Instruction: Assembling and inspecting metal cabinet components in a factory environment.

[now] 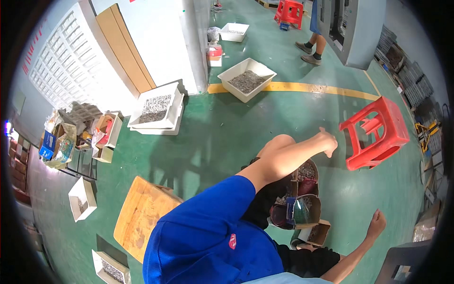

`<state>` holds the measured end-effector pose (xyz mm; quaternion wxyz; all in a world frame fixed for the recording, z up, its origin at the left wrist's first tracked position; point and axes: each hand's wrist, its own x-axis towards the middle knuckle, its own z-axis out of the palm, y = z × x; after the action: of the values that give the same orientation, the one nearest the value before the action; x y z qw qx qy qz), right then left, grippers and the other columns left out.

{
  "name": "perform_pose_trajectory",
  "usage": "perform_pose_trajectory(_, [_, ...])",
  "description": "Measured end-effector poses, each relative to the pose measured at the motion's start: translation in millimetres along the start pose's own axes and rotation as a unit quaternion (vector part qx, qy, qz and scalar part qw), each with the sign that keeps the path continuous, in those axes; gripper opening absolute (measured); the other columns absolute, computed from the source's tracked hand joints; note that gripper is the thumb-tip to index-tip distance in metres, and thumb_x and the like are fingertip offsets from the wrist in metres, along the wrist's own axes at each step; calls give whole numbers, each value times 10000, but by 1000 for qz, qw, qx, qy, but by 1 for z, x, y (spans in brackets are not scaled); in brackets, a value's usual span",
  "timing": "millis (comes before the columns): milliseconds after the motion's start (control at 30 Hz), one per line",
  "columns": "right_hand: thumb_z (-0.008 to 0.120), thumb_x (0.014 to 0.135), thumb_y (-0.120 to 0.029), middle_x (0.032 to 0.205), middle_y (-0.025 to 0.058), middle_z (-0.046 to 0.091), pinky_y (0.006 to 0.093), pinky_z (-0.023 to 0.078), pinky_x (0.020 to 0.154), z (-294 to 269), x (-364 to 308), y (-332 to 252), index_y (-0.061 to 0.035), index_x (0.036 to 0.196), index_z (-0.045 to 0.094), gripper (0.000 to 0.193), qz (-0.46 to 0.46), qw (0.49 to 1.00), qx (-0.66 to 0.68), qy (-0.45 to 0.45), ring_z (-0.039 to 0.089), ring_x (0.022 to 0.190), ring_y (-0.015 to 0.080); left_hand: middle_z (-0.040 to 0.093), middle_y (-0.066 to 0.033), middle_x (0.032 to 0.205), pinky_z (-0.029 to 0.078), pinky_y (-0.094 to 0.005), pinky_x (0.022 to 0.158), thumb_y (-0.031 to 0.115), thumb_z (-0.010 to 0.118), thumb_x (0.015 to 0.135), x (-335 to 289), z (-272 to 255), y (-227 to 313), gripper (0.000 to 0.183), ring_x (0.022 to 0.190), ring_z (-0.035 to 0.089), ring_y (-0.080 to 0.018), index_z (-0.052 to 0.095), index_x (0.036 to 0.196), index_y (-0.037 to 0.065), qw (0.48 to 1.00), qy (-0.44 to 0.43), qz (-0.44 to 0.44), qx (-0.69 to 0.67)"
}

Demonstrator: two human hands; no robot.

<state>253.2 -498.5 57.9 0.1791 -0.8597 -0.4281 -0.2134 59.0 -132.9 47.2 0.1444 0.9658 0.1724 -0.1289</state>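
Observation:
My left hand [326, 142] reaches out past the knees, just left of a red plastic stool [378, 134]. Its thumb stands apart from its down-turned fingers, and I see nothing in it. At lower right my right hand [377, 224] is held up above the floor, fingers curled closed; whatever it may hold is hidden. Between the two, by my legs, stands a brown divided container [316, 210] with small grey parts, something dark red and a clear plastic piece. A small cardboard box [323, 234] touches its near side.
A wooden stool [142, 213] stands at left. White trays of small metal parts [248, 81] lie on the green floor, two of them stacked [176, 118] by the wall. A grey machine [366, 38] and a person's legs [319, 47] are at the far right.

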Motion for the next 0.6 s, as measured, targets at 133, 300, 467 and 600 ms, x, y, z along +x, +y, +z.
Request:
perform_pose_trajectory(133, [499,885,-192,545,145,304,375,267,475,2,-1,-2,16,622,360,363,-7,1000,-10,-3,277,490,242,590,-82,1120,265,-677,916,344,647,728,1,1,-2,422,1061,538,-290,628,1076,106,1000,7,5,2])
perform_pose_trajectory(300, [501,881,-190,547,154,318,387,276,480,8,-8,-2,11,621,374,352,11,1000,1,-18,284,493,256,600,-83,1100,273,-666,919,337,656,713,0,1,2,408,1050,546,-283,639,1050,107,1000,11,4,3])
perform_pose_trajectory(467, [496,880,-193,555,175,356,392,292,489,16,-1,3,11,624,402,340,-11,999,-1,-32,322,494,277,625,-111,1026,285,-622,944,323,655,706,3,3,-2,370,1012,565,-288,660,995,91,999,38,3,-3])
perform_pose_trajectory(600, [495,878,-199,568,183,388,399,309,497,11,-15,17,14,627,416,338,-18,999,-24,-15,362,503,305,634,-127,987,290,-586,961,292,639,727,12,4,13,320,994,568,-311,662,950,63,998,46,48,-7])
